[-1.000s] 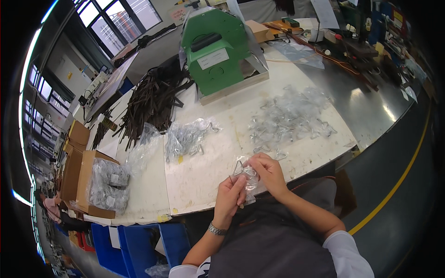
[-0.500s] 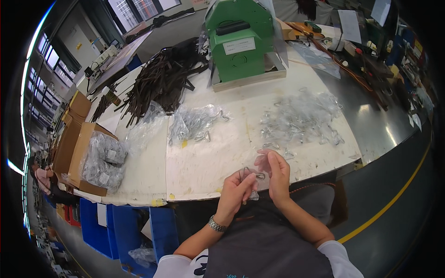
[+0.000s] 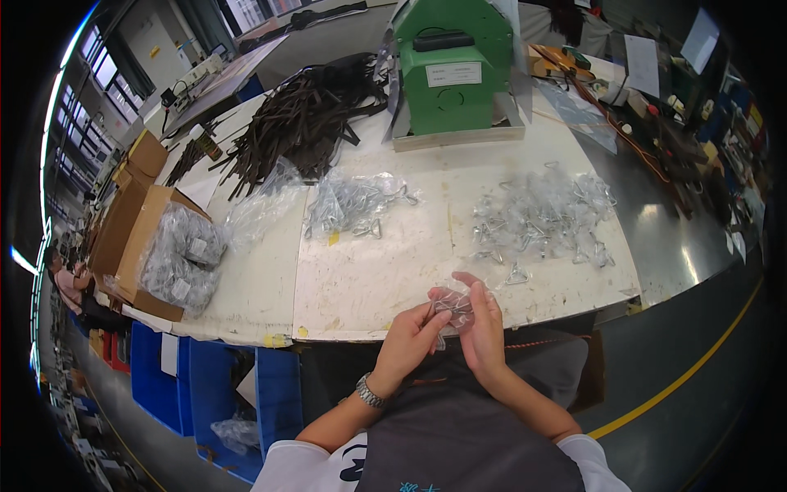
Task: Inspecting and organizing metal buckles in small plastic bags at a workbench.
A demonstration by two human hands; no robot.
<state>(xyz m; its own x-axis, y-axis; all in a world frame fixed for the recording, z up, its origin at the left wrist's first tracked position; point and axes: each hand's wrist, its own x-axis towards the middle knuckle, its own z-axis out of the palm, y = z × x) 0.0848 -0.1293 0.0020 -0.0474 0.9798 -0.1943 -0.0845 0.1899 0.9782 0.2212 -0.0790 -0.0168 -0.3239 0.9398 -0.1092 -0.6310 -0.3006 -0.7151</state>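
My left hand [image 3: 407,336], with a metal watch on its wrist, pinches a small bent-wire metal ring [image 3: 449,307] in clear plastic wrap, just over the table's front edge. Beside it my right hand [image 3: 484,332] is held with its fingers stretched out and slightly curved, against the right side of the wrap. The ring's exact shape is partly hidden by fingers and film. Beyond my hands, on the right, spreads a pile of triangular metal rings in clear plastic [image 3: 541,215]. A smaller pile of similar wrapped rings [image 3: 352,203] lies at the middle left.
A green machine [image 3: 451,90] stands at the back of the white table [image 3: 385,287]. Dark straps [image 3: 295,123] are heaped at the back left. An open cardboard box [image 3: 131,254] holds plastic-wrapped packs. Blue bins [image 3: 279,402] stand below the left edge. A person sits far left.
My right hand has moved in toward the left, closing the gap to the wrapped ring. The left hand keeps its pinch. The whole view has shifted slightly.
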